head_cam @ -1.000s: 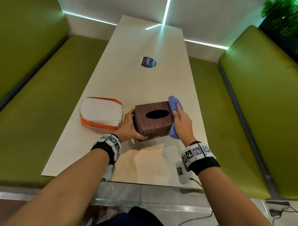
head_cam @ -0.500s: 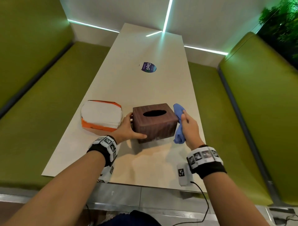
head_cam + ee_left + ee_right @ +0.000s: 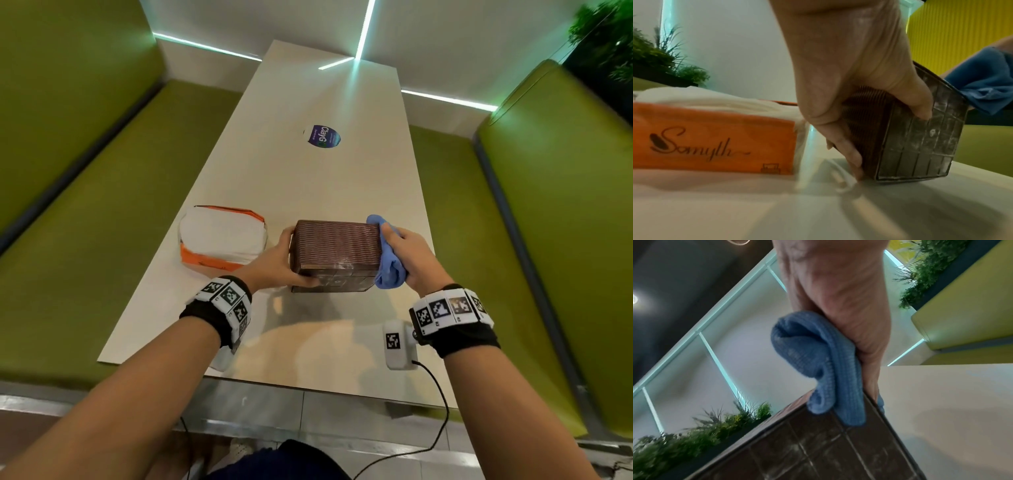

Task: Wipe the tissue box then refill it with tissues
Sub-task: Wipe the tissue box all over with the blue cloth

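The brown woven tissue box (image 3: 335, 251) stands tipped away from me on the table, its dusty gridded underside (image 3: 920, 142) turned toward me. My left hand (image 3: 279, 262) grips its left end, thumb across the underside and fingers down the side (image 3: 851, 155). My right hand (image 3: 407, 255) holds a folded blue cloth (image 3: 388, 260) against the box's right end (image 3: 838, 443); the cloth (image 3: 826, 363) drapes over the corner. The oval opening is hidden. An orange pack of white tissues (image 3: 222, 238) lies just left of the box, also seen up close as the pack (image 3: 715, 139).
The pale table (image 3: 308, 349) runs away from me, with a round purple sticker (image 3: 322, 136) near its middle. Green benches (image 3: 548, 240) line both sides. A wall with light strips closes the far end. Plants (image 3: 694, 441) stand behind the benches.
The box has been tipped away from me, so its opening now faces off and its underside shows. The right hand with the cloth stays at the right end.
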